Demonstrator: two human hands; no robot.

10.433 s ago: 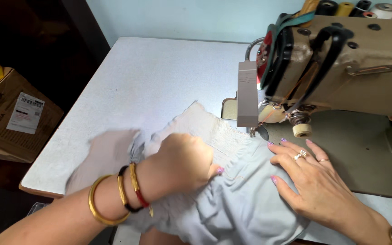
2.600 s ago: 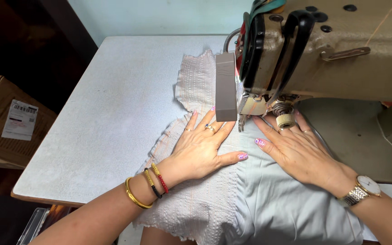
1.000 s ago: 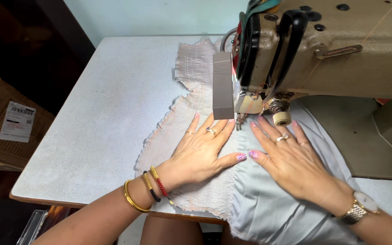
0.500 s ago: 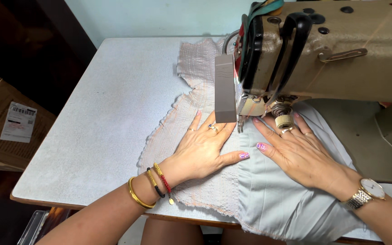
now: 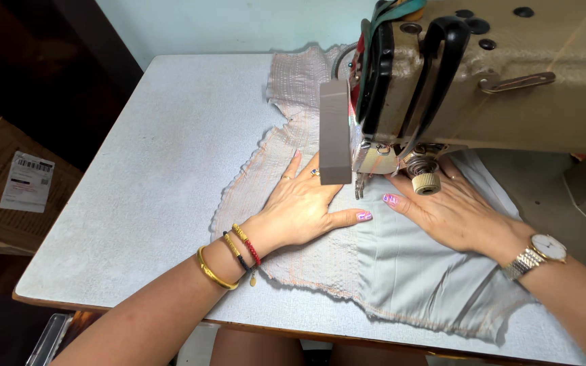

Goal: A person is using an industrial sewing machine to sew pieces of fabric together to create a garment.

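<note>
My left hand [image 5: 303, 203] lies flat, fingers spread, on a pale pink smocked fabric [image 5: 286, 135] just left of the needle. My right hand [image 5: 452, 210] presses flat on a smooth light grey fabric [image 5: 415, 278] joined to the pink piece, right of the presser foot [image 5: 359, 186]. Both hands flank the seam under the beige sewing machine [image 5: 483, 81]. The pink fabric runs out behind the machine head. My left wrist wears gold and beaded bangles, my right a watch.
The grey-white sewing table [image 5: 164, 176] stretches to the left and front, its wooden front edge near my lap. A cardboard box [image 5: 8, 183] with a white label stands on the dark floor at left. The machine body fills the upper right.
The fabric has fed farther back under the machine, and both hands have stayed flat beside the needle, shifting slightly with it.
</note>
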